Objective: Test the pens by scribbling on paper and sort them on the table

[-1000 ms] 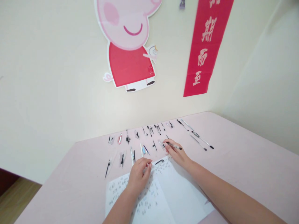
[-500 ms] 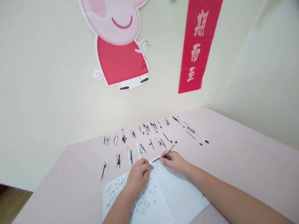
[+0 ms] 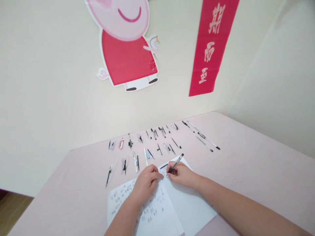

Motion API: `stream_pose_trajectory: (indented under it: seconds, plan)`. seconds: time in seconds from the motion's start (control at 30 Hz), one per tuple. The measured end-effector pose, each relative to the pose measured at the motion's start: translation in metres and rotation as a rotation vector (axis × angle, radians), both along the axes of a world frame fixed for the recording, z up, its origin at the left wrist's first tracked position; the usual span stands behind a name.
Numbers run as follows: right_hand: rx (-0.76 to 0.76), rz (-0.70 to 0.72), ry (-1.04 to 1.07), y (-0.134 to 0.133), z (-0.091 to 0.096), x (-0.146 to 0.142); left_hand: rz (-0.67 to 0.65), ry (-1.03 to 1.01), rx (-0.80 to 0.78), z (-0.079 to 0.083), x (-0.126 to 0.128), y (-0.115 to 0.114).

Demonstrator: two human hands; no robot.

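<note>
While I watched through the head camera, my right hand had its fingers closed on a pen, its tip pointing down at the upper part of the open notebook. I could not tell whether the tip met the paper. My left hand lay over the written page with fingers half bent; its underside was hidden, so I could not tell whether it held anything.

I judged smearing the likeliest trouble, should either hand drag across fresh ink. A slim dark piece lay along the notebook's top edge, just beside the right fingers, and a careless knuckle might roll it off. If the page slid forward, it could nudge the white pen beyond it.

Pen parts lined the far side of the bench, up toward the wall, which limited forward reach. The widest room for moving lay right of my right forearm.
</note>
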State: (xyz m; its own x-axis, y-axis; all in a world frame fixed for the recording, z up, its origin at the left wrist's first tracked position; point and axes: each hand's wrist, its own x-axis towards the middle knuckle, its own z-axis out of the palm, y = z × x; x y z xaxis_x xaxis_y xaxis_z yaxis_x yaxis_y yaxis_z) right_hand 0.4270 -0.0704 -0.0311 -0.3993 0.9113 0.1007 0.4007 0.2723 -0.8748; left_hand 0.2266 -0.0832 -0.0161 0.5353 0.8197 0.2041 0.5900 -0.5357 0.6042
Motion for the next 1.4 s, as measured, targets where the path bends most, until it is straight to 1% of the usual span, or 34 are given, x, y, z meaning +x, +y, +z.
stream_pose_trajectory:
  seconds: [0.2,0.5,0.67,0.93,1.13,1.4]
  plan:
    - [0.112,-0.048,-0.127,-0.0013,-0.0001,0.0018,-0.017,0.011,-0.022,-0.0009,-0.0006,-0.0001]
    - [0.155,-0.027,-0.148,-0.0025,-0.0004,0.0026,-0.019,0.001,-0.028,-0.0017,-0.0010,0.0005]
    - [0.148,-0.026,-0.164,-0.0025,0.0013,0.0023,-0.016,-0.001,-0.027,-0.0026,-0.0008,0.0006]
    - [0.130,-0.003,-0.142,-0.0027,0.0014,0.0031,-0.010,0.003,-0.028,0.0005,-0.0005,-0.0013]
    - [0.118,-0.010,-0.131,-0.0028,0.0044,0.0031,-0.011,0.005,-0.017,-0.0014,-0.0006,0.0001]
    - [0.131,0.020,-0.119,-0.0020,0.0012,0.0044,-0.018,-0.008,-0.026,-0.0019,-0.0006,-0.0004]
